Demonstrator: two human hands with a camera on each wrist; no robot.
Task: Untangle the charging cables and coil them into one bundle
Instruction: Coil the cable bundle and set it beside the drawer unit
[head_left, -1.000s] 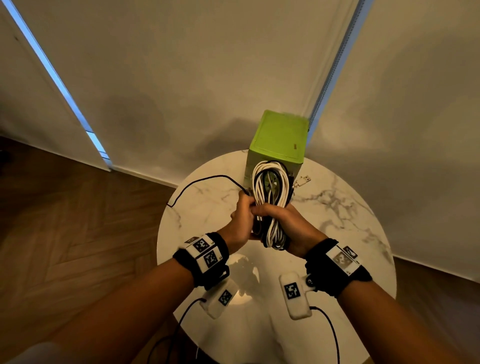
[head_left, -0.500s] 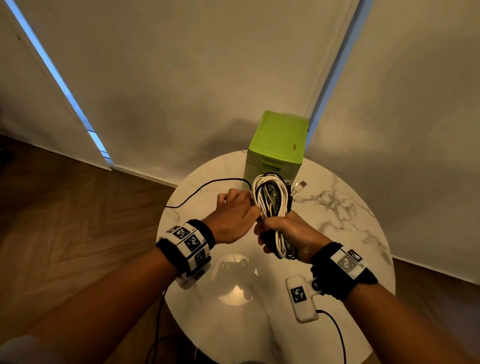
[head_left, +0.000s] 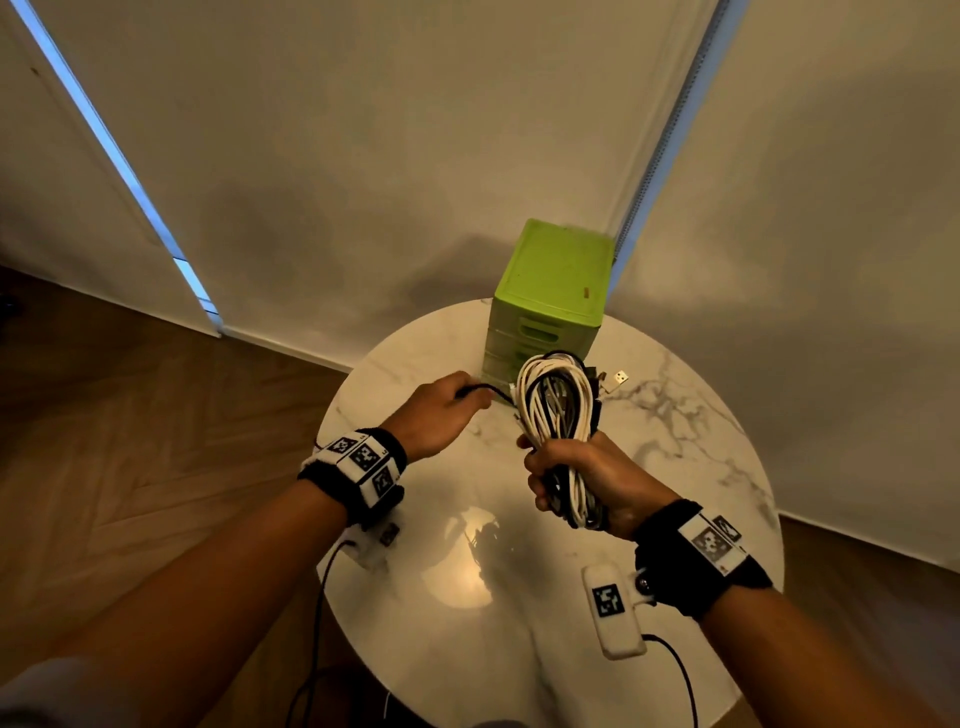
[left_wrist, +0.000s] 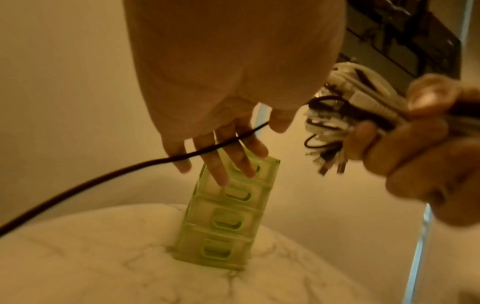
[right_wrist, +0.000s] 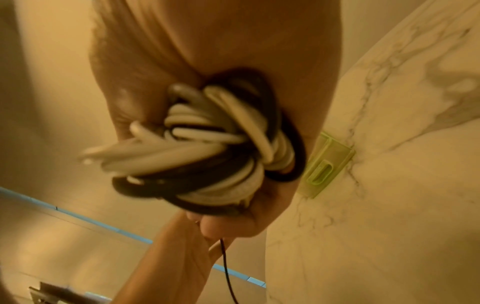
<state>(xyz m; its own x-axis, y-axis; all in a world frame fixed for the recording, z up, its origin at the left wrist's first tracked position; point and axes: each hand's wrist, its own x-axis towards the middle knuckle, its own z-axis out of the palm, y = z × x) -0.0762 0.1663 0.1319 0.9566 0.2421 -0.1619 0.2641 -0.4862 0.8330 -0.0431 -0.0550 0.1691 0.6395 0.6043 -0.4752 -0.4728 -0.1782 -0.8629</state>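
Note:
My right hand (head_left: 576, 483) grips a coiled bundle of white and black charging cables (head_left: 558, 400) upright above the round marble table (head_left: 675, 467). Its loops fan out over my fist, and the bundle (right_wrist: 207, 144) fills the right wrist view. A USB plug (head_left: 619, 378) sticks out on the bundle's right. My left hand (head_left: 441, 410) is a little to the left of the bundle and holds a thin black cable (head_left: 488, 388) that runs to the bundle. In the left wrist view the black cable (left_wrist: 130, 170) crosses my left fingers (left_wrist: 221, 162) and trails off to the lower left.
A green plastic drawer box (head_left: 550, 291) stands at the back of the table, just behind the bundle. Pale wall panels rise right behind the table. Wooden floor (head_left: 130, 467) lies to the left and right.
My left hand has let go of the bundle and moved left, drawing the black cable out with it. My right hand has shifted slightly right with the bundle.

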